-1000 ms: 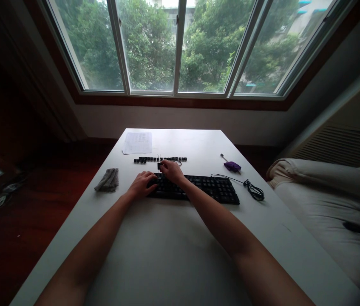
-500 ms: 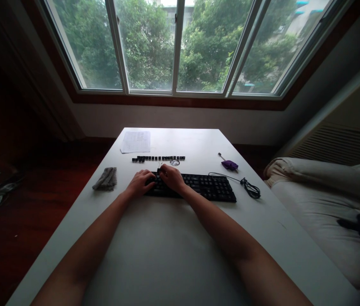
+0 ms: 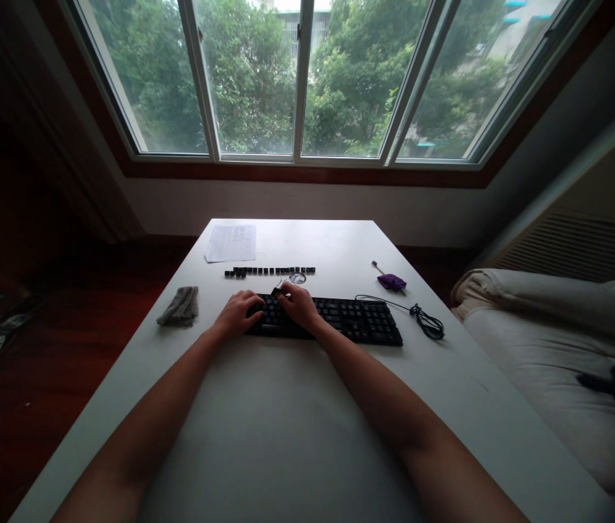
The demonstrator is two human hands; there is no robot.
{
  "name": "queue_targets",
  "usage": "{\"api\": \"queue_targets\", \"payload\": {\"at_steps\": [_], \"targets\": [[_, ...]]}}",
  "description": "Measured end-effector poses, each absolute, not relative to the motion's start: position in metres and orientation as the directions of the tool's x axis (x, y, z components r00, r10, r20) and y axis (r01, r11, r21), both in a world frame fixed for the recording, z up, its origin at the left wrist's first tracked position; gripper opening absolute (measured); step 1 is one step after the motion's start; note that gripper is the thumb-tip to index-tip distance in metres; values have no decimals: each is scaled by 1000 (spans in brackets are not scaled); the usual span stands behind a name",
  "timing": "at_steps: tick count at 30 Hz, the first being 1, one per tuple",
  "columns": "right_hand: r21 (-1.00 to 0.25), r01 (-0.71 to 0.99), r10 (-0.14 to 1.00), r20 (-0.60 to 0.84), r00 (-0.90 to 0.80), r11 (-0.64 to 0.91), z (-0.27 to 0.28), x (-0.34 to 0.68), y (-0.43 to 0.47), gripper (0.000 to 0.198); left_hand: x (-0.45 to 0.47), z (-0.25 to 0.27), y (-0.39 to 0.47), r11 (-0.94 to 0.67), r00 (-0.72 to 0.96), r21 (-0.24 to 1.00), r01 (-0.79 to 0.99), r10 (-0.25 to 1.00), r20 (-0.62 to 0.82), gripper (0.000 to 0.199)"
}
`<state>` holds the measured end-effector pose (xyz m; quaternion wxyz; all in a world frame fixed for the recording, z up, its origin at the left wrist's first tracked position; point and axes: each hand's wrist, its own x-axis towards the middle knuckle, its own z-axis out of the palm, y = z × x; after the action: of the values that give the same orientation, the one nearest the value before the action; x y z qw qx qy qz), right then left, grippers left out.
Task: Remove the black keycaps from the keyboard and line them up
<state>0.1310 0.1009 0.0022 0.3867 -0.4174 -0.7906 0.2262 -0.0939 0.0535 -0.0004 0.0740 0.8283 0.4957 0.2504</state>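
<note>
A black keyboard (image 3: pixel 351 319) lies across the white table. My left hand (image 3: pixel 235 312) grips its left end, with the thumb toward the front and the fingers at the back edge. Over the upper left keys, my right hand (image 3: pixel 297 303) is closed on a small tool with a dark body and thin wire prongs, which looks like a keycap puller (image 3: pixel 277 291). The fingers partly hide it. Whether a keycap is caught in it, I cannot tell. Behind the keyboard, several black keycaps (image 3: pixel 279 271) stand in a row, and a small round clear object (image 3: pixel 297 278) lies near them.
On the left of the table (image 3: pixel 285 421) lies a folded grey cloth (image 3: pixel 179 306). A printed sheet (image 3: pixel 231 242) is at the far left. To the right are a purple brush-like item (image 3: pixel 392 282) and the keyboard's coiled cable (image 3: pixel 428 322). A padded light seat (image 3: pixel 536 341) adjoins the right side.
My right hand has shifted slightly right, and the tool in it has tilted, its wire prongs now leaning to the right. My left hand stays on the keyboard's left end.
</note>
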Motion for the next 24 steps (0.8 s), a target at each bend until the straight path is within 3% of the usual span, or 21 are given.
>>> {"api": "queue_targets", "payload": {"at_steps": [12, 18, 24], "targets": [[-810, 364, 887, 404, -223, 460, -1, 135, 104, 18, -84, 0, 53, -421, 278, 381, 823, 884, 376, 25], [-787, 331, 852, 451, -267, 521, -1, 135, 93, 19, -82, 3, 50, -437, 271, 410, 800, 874, 403, 34], [-771, 291, 816, 480, -322, 567, -4, 131, 88, 18, -80, 6, 49, -470, 272, 469, 748, 861, 430, 27]]}}
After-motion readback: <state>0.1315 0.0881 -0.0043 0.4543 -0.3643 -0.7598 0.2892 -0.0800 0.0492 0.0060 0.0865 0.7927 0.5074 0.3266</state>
